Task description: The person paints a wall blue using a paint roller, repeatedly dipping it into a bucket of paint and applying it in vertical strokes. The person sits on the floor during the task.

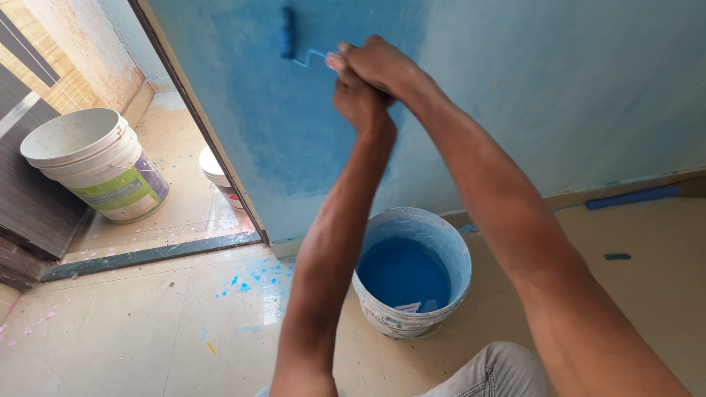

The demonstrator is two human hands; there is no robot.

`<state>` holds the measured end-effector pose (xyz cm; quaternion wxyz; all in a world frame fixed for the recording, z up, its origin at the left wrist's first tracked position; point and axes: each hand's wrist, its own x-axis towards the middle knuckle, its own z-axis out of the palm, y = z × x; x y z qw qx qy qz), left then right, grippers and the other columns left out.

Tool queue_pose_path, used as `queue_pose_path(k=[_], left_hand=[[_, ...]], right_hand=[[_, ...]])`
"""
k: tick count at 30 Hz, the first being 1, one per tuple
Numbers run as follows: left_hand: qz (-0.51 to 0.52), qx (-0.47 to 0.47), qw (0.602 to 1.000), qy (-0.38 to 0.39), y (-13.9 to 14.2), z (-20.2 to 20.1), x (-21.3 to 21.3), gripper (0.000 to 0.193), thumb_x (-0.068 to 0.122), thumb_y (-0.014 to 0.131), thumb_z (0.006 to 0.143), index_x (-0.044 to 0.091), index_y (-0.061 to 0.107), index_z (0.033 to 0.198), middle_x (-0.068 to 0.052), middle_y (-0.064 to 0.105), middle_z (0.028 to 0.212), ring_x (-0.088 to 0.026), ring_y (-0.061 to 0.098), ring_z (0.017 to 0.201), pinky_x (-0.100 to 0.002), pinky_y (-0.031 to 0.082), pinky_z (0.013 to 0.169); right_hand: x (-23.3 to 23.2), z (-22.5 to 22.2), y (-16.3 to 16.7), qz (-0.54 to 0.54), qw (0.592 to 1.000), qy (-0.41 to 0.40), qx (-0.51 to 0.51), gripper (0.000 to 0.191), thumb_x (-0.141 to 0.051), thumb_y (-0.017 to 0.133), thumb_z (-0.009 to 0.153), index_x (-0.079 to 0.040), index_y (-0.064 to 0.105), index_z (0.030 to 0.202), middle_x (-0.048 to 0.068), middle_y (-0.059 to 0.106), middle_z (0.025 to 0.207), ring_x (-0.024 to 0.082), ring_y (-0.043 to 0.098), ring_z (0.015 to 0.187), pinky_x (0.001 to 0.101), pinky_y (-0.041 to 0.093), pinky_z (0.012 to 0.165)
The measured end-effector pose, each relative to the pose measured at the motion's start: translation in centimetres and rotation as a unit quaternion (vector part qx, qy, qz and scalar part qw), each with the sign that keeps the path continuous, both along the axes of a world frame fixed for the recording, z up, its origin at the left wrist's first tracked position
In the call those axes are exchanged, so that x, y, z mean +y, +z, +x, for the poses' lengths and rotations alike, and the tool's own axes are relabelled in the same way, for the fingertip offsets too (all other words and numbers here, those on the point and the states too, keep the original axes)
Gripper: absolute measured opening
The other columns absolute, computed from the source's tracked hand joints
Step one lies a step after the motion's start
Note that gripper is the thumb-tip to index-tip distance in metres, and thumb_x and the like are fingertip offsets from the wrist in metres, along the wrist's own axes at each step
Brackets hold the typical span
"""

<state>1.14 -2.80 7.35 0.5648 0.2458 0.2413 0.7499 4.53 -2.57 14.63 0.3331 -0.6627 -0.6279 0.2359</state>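
Nearest the camera, a round white plastic bucket half full of blue paint point(412, 273) is standing on the beige tiled floor point(132, 338), just beside the foot of the wall. Above it, the left hand point(359, 99) and right hand point(376, 65) are both reaching up, fingers clenched around the handle of a small blue paint roller point(288, 34). The roller is pressing on the pale plastered wall point(573, 88), so coating is under way; judging by the bare right side, the next stroke calls for working outward from the wet blue patch.
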Motion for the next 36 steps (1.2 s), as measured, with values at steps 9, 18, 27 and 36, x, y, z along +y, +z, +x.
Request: queue_pose_path(k=[9,18,27,36], left_hand=[[0.004,0.254,0.964,0.081,-8.7,8.3,-2.3,0.06,0.055,0.049,0.102,-0.002,0.068,0.105,-0.02,0.071,0.086,-0.031,0.068,0.076,-0.045,0.053,0.068],[0.024,0.612,0.781,0.125,-15.3,-0.5,-2.1,0.048,0.046,0.047,0.104,0.005,0.072,0.101,-0.023,0.071,0.082,-0.042,0.071,0.075,-0.054,0.052,0.066],[0.092,0.614,0.765,0.172,-5.7,1.3,1.6,0.048,0.049,0.05,0.1,0.006,0.071,0.099,-0.023,0.072,0.085,-0.044,0.069,0.078,-0.055,0.051,0.066],[0.041,0.667,0.728,0.152,-17.6,-0.8,-1.6,0.048,0.047,0.052,0.102,0.004,0.071,0.095,-0.025,0.07,0.083,-0.044,0.069,0.074,-0.055,0.052,0.062]], right_hand=[[-0.5,12.0,-11.6,-0.043,0.977,-0.043,0.203,0.056,-0.052,0.051,0.106,-0.002,0.072,0.092,0.004,0.062,0.069,0.014,0.057,0.056,0.0358,0.042,0.048],[-0.3,2.6,-23.7,0.027,0.686,0.076,0.724,0.044,-0.045,0.047,0.106,-0.011,0.065,0.126,-0.001,0.069,0.115,0.01,0.064,0.107,0.0266,0.052,0.096],[2.0,5.4,-14.5,0.068,0.741,0.191,0.641,0.047,-0.057,0.04,0.107,-0.014,0.06,0.107,0.001,0.063,0.094,0.014,0.064,0.088,0.0361,0.057,0.077],[-1.4,2.3,-25.6,0.012,0.666,0.099,0.74,0.042,-0.048,0.042,0.108,-0.015,0.064,0.123,-0.002,0.067,0.112,0.011,0.064,0.106,0.0285,0.053,0.095]])
